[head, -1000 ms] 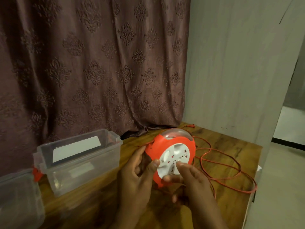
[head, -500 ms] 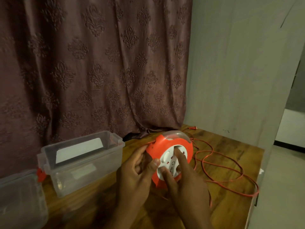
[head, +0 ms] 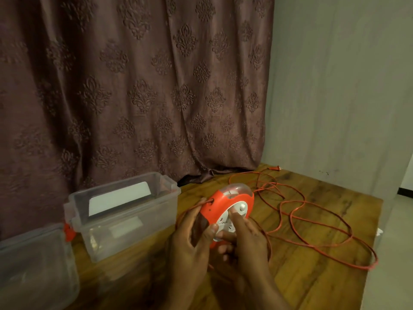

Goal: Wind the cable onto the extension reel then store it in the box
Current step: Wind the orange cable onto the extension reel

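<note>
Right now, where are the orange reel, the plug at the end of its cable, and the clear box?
orange reel (head: 221, 203): head view, on its orange casing.
plug (head: 275, 168): head view, on the orange plug body.
clear box (head: 134, 229): head view, on its front wall.

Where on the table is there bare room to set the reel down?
Bare wood shows between the box and the left hand, and at the near right corner of the table below the cable. Right of the reel it is crowded: cable loops run out to the edge and back to the plug.
</note>
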